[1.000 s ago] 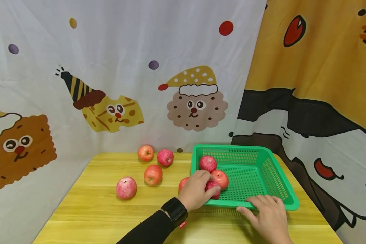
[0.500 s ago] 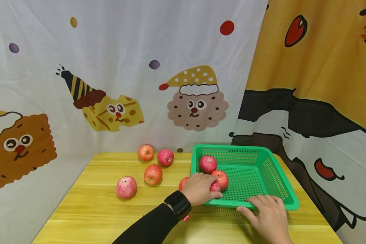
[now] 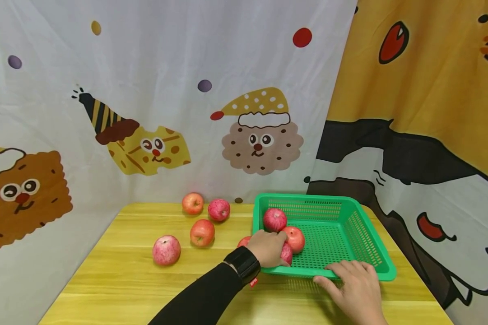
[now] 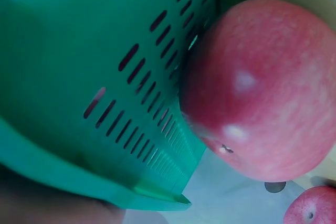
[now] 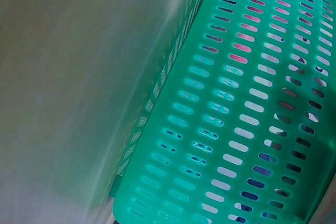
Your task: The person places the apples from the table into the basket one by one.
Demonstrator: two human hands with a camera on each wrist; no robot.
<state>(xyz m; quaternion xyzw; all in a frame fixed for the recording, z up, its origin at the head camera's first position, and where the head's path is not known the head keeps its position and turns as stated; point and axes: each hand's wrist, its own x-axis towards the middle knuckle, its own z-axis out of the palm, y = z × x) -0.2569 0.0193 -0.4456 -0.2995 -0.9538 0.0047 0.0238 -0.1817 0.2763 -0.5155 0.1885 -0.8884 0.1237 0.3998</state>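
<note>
A green slotted plastic basket (image 3: 329, 273) stands at the right of the table. My left hand (image 3: 268, 249) reaches over its near left corner, and its fingers and thumb hold a red apple (image 3: 286, 254), partly hidden by the hand. Beside that apple in the basket are an orange-red apple (image 3: 295, 239) and a darker red apple (image 3: 275, 220). My right hand (image 3: 355, 286) grips the basket's front rim, fingers over it and thumb on the near side. The right wrist view shows the slotted basket wall (image 5: 247, 103).
An apple (image 3: 244, 242) sits against the basket's left side, partly behind my left hand; a large apple (image 4: 262, 87) fills the left wrist view. Several more lie left on the wooden table (image 3: 118, 280), the nearest a pinkish apple (image 3: 166, 250). A printed curtain (image 3: 166, 67) hangs behind.
My left hand has shifted slightly right and turned over the apple in the basket's near left corner. My right hand has stayed on the rim. The other apples lie as before.
</note>
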